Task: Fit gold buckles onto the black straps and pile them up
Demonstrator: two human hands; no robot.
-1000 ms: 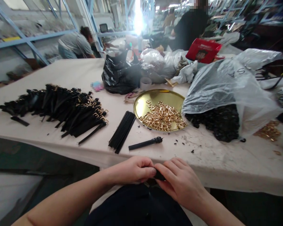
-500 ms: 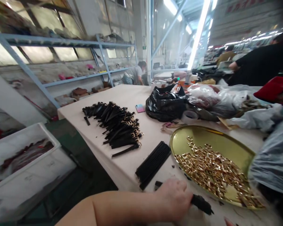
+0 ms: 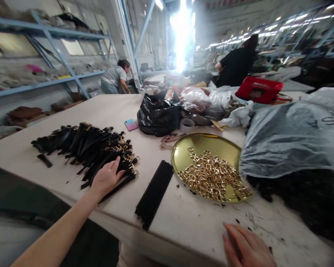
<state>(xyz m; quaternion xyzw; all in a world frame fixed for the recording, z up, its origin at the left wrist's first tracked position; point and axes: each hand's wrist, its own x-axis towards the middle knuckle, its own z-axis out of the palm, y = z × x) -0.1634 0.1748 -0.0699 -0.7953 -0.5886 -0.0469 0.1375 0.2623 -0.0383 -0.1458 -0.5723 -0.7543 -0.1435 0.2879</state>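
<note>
My left hand point(image 3: 107, 178) lies over the near end of a pile of black straps with gold buckles point(image 3: 86, 144). Its fingers are stretched out with the thumb apart, touching the straps. Low on the right, at the near side of the table, my right hand point(image 3: 246, 246) rests with fingers extended and nothing visible in it. Between the hands is a neat bundle of plain black strips point(image 3: 155, 193). Beyond my right hand, a round gold tray point(image 3: 179, 150) bears a heap of loose gold buckles point(image 3: 214, 176).
A black plastic bag point(image 3: 158, 116), a phone point(image 3: 131, 124) and a roll of tape point(image 3: 187, 125) lie farther back on the table point(image 3: 108, 107). A large translucent bag point(image 3: 289, 141) covers dark material at right. Two people stand beyond the table.
My left hand has moved left from the table's front, where it gripped something black, onto the strap pile and opened. My right hand now shows more fully. The view has turned right.
</note>
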